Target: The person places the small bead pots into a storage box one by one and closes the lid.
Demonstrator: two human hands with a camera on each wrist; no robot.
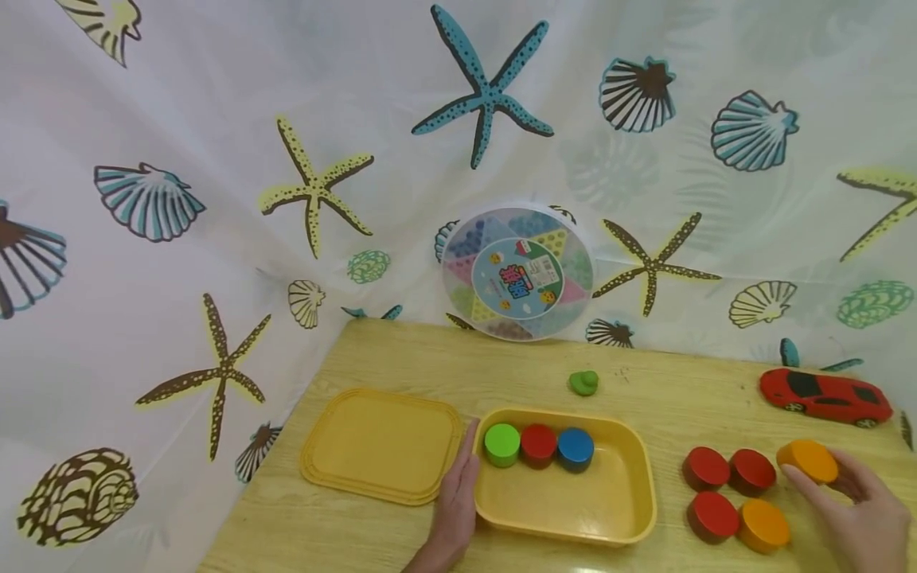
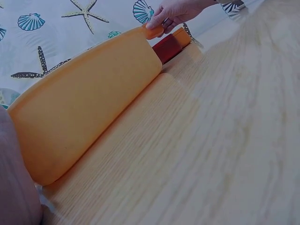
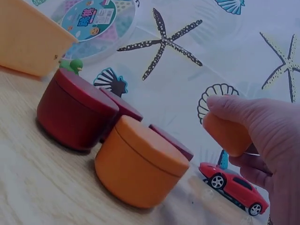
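Observation:
My left hand (image 1: 456, 505) rests with straight fingers along the left wall of a yellow plastic tub (image 1: 566, 509). Inside the tub a green round block (image 1: 502, 445), a red one (image 1: 539, 446) and a blue one (image 1: 575, 450) stand in a row by the back wall. At the right, my right hand (image 1: 863, 509) pinches an orange round block (image 1: 809, 461) between thumb and fingers, raised off the table in the right wrist view. Beside it stand several red round blocks (image 1: 705, 468) and another orange round block (image 1: 764, 525).
A yellow lid (image 1: 387, 446) lies flat left of the tub. Behind the tub sits a small green duck (image 1: 583, 383). A red toy car (image 1: 825, 395) stands at the back right. A round game board (image 1: 519, 274) leans on the patterned curtain (image 1: 616, 175).

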